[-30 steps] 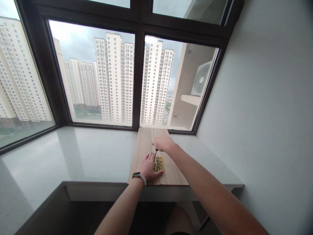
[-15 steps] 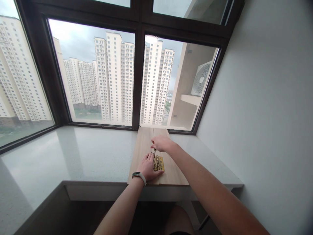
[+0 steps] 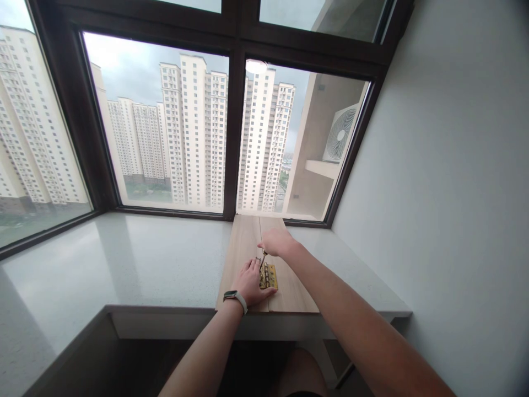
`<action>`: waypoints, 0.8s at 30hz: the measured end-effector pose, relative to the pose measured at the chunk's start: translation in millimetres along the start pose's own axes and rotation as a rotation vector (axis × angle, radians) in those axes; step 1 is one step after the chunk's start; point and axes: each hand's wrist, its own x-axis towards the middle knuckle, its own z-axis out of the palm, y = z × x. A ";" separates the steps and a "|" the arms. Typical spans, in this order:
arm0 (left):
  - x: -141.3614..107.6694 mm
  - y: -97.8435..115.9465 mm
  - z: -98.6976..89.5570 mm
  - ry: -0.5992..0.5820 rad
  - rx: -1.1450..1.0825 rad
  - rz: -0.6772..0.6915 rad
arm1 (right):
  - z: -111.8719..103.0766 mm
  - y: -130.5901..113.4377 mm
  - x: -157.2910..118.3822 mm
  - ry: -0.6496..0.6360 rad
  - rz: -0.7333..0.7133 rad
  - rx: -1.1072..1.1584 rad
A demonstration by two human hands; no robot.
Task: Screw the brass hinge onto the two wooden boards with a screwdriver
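Observation:
A brass hinge (image 3: 271, 274) lies across the seam of two light wooden boards (image 3: 242, 237). My left hand (image 3: 250, 284) rests at the hinge's left side, fingers stretched forward and thumb spread along its near edge. Part of the hinge's left leaf is covered by that hand. My right hand (image 3: 276, 242) is closed around a screwdriver (image 3: 263, 259), whose handle is mostly hidden in the fist. The slim shaft slants down to the hinge's left leaf, close to my left fingertips. The small screws there are too tiny to make out clearly.
The boards lie on a pale stone windowsill counter (image 3: 165, 264), reaching its front edge. A dark window frame (image 3: 233, 132) rises behind, and a white wall (image 3: 446, 182) stands to the right. A watch (image 3: 235, 298) is on my left wrist. My knee shows below the counter.
My right hand has shifted slightly right and its grip has turned, tilting the screwdriver more to the right. My left hand and the hinge stay in place.

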 end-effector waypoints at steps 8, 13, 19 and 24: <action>0.5 -0.8 0.4 -0.018 -0.010 0.006 | 0.9 1.4 2.7 0.020 -0.153 -0.026; 0.4 -1.6 1.7 -0.010 -0.013 0.003 | 4.0 2.4 3.9 0.029 -0.156 0.004; 0.5 -1.3 1.2 0.014 -0.005 0.012 | 3.9 -2.9 1.9 0.035 -0.012 0.009; 0.9 -2.0 2.2 0.011 -0.003 0.006 | 3.2 -1.0 3.4 0.020 -0.020 -0.041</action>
